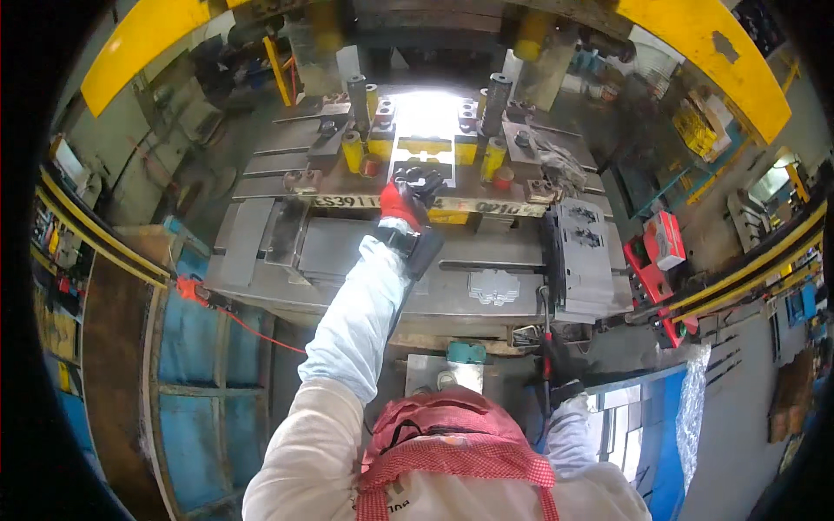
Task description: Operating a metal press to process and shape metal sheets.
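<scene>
Left grip [410,195], in a red-and-black glove, is stretched out to the front edge of the press die [426,152]; the stamped part [423,167] in the die sits at 12 o'clock, touching the fingertips. Can't tell if the fingers are spread or pinching, since they blur into the dark part. Right grip is out of sight, low at 5 o'clock. Count: one flat cut blank [493,286] on the steel surface [347,247] at 4 o'clock from the glove, one stack of blanks [584,252] at 3 o'clock, four yellow guide posts [352,149].

Left hand [408,195] reaches over press bed [347,247]; stacked plates [584,256] lie right of it
</scene>
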The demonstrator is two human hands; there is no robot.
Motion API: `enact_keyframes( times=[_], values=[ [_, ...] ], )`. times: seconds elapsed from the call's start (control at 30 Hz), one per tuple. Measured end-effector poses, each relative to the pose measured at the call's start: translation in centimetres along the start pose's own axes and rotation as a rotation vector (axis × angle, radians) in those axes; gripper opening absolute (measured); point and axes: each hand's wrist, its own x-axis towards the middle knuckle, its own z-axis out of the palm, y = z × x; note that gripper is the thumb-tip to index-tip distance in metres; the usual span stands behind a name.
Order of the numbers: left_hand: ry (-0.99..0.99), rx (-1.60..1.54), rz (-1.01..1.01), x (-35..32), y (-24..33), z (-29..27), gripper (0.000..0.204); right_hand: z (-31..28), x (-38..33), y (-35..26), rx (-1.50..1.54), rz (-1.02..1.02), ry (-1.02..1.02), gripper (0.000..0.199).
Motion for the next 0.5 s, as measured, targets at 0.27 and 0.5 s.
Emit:
enact_keyframes(
  times=[0.27, 0.5],
  values=[
    [-0.045, 0.026, 0.053, -1.7, 0.4, -0.7, 0.036, 4.3, 0.6, -13.5, -0.32, -0.497, -0.069, 0.055],
    [0.097, 0.099, -0.001, -1.2, 0.9, -1.6, 0.032, 15.9, 14.4, -29.5, 0.0, -0.62, -0.658, 0.042]
  ],
)
